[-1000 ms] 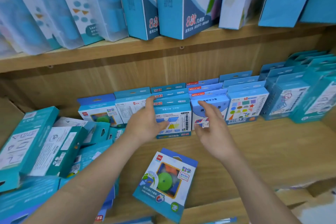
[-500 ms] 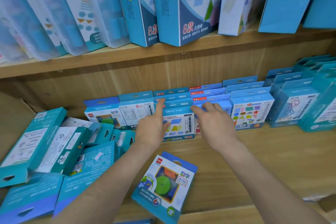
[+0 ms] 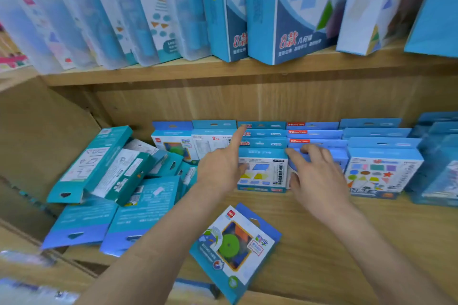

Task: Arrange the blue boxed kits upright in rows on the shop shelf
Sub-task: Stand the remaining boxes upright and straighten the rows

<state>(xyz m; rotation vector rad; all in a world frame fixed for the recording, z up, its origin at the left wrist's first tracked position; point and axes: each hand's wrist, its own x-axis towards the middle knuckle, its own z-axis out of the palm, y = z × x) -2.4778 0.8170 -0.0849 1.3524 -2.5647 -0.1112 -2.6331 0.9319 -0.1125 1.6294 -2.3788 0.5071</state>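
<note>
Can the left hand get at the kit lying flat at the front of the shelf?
Probably yes. The flat kit lies alone on the bare shelf board with nothing on top, and the left hand holds nothing, just beyond it.

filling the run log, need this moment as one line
stage: straightening rows | left grip: index finger at kit row tops | right grip: on neighbouring front kit, hold unclear | loose kit: flat on shelf

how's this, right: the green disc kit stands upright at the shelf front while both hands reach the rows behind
No: the head view shows the green disc kit lying flat at the shelf front; left hand and right hand do reach the rows behind.
</note>
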